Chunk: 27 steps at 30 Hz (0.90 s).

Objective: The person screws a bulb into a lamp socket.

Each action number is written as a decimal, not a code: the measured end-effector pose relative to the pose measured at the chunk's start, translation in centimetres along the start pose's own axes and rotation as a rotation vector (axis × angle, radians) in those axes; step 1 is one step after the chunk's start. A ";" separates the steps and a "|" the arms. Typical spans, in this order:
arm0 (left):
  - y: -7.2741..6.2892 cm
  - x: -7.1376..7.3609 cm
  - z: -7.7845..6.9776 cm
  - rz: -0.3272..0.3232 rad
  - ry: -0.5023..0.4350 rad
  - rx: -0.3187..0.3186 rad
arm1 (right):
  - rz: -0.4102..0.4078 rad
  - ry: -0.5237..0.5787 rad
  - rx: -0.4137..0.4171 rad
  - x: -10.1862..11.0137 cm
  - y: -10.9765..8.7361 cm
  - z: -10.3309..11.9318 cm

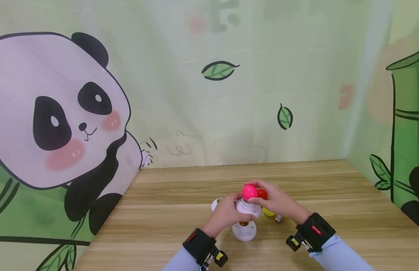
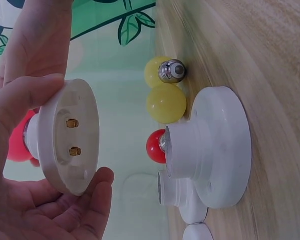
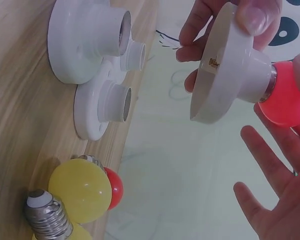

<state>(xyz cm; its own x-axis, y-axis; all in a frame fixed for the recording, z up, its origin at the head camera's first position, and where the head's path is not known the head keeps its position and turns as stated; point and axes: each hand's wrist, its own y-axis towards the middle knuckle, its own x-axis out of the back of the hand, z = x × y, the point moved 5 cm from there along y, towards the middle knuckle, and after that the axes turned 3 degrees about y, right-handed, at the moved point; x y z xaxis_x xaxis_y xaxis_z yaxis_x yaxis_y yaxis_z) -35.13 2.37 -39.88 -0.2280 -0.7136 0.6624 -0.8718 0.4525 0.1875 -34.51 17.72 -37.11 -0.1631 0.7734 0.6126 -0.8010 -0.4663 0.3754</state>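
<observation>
Pink bulb (image 1: 249, 192): glossy globe, metal collar (image 3: 271, 84) at the mouth of the raised socket (image 3: 225, 80).
Raised socket: white plastic, flared base; left wrist view shows two brass-coloured studs (image 2: 72, 123) underneath, hidden from head view.
Left hand (image 1: 226, 212): thumb and fingers pinch the raised socket's rim.
Right hand (image 1: 274, 197): thumb and finger pinch the pink bulb, others spread.
Yellow bulbs (image 3: 79, 190): right of the raised socket.

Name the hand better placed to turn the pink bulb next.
Probably the right hand: it holds the pink bulb, while the left hand grips the white lamp holder beneath that bulb.
</observation>
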 end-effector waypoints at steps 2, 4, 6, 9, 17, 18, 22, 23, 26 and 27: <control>0.0 -0.1 0.1 0.005 -0.001 0.005 | -0.035 -0.029 -0.008 0.1 0.0 0.1; 0.1 -0.1 0.1 0.009 -0.005 0.008 | -0.078 -0.073 -0.020 0.2 0.1 0.2; 0.1 -0.2 0.1 0.014 -0.010 0.014 | -0.111 -0.113 -0.032 0.3 0.2 0.3; 0.1 -0.4 0.1 0.024 -0.024 0.021 | -0.150 -0.173 -0.050 0.4 0.2 0.4; 0.1 -0.4 0.3 0.021 -0.019 0.030 | -0.132 -0.185 -0.074 0.2 0.1 0.4; 0.1 -0.4 0.2 0.017 -0.014 0.030 | -0.107 -0.139 -0.070 0.1 0.0 0.4; 0.1 -0.3 0.1 0.012 -0.005 0.028 | 0.010 0.049 -0.033 -0.1 -0.2 0.4; 0.1 -0.2 0.1 0.011 -0.002 0.028 | 0.035 0.071 -0.015 -0.2 -0.2 0.5; 0.1 -0.2 0.0 0.015 -0.004 0.026 | 0.070 0.061 0.026 -0.1 -0.2 0.4; 0.1 -0.2 0.0 0.017 -0.006 0.026 | 0.073 0.056 0.024 -0.1 -0.2 0.4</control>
<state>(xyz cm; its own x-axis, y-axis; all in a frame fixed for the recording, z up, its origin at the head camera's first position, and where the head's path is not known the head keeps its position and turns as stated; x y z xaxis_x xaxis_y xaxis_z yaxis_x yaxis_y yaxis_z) -35.18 2.59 -39.97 -0.2455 -0.7095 0.6606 -0.8787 0.4507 0.1574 -34.14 17.54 -37.00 -0.2525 0.7595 0.5995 -0.7717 -0.5319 0.3487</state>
